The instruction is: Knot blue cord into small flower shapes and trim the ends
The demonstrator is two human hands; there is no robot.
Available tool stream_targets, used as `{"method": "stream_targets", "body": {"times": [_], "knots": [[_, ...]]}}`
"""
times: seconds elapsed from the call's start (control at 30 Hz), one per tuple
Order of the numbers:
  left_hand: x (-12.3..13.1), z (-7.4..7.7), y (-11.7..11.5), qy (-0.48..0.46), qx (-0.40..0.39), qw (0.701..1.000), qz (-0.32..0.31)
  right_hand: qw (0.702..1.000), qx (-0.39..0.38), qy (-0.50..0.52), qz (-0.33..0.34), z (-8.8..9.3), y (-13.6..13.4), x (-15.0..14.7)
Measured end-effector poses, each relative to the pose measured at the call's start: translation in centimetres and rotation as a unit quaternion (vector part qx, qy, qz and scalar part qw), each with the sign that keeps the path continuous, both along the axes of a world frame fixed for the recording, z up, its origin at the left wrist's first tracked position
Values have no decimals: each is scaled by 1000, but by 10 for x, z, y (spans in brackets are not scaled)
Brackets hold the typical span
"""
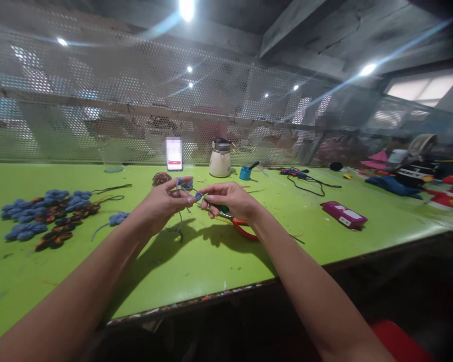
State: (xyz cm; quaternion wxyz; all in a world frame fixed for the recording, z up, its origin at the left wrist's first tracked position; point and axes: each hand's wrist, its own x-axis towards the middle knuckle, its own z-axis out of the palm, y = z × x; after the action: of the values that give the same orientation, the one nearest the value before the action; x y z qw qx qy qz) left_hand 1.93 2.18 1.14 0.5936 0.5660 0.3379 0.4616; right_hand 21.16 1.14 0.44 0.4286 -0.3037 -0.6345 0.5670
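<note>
Pinching small blue yarn piece (198, 196) above counter (196, 261), center. Left hand (166, 199) closed on it, blue strand (184, 185) looped over fingers. Right hand (234, 199) gripping green-handled tool (222, 207), fingertips at same piece. Scissors (245, 231), red-orange handles, near side of right hand. Yarn ball (161, 178) just beyond left hand; blue and dark-orange yarn flowers (56, 205) left; purple box (343, 215) right.

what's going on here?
A person's left hand pinches a small piece of blue yarn; the right hand meets it, holding what looks like a green-handled tool. Its tip is too small to make out. Red-handled scissors lie beneath the right hand. Blue and dark-orange flowers lie to the left; a lit phone stands behind.
</note>
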Motion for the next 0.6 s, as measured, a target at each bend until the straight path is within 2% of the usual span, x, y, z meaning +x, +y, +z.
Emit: {"method": "stream_targets", "body": {"times": [0.37, 0.6], "knots": [[5, 0, -2, -39, -11, 998, 43, 998, 12, -38, -53, -3, 5, -7], [7, 3, -4, -40, -23, 997, 64, 993, 49, -69, -81, -4, 4, -8]]}}
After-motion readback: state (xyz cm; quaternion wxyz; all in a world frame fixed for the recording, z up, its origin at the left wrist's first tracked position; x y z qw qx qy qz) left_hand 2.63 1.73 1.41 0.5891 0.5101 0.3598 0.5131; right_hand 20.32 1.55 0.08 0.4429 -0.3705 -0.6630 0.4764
